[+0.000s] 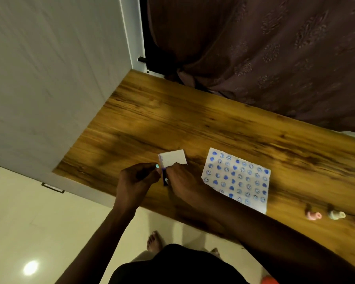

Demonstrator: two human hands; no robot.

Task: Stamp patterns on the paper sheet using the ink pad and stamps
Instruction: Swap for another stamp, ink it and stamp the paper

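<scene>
The paper sheet (237, 179) lies on the wooden table (193, 124), covered with several blue smiley and heart prints. To its left is the ink pad (164, 178), with a dark purple edge and a white lid (172, 159) raised behind it. My right hand (184, 185) grips the pad's right side. My left hand (135, 181) pinches a small stamp with a teal tip (157, 166) right at the pad's left edge. My fingers hide most of the pad's surface.
A pink stamp (313, 215) and a cream stamp (336, 214) lie on the table right of the sheet, near the front edge. A curtain (264, 58) hangs behind the table and a white wall (49, 78) closes its left end. My feet show on the tiled floor below.
</scene>
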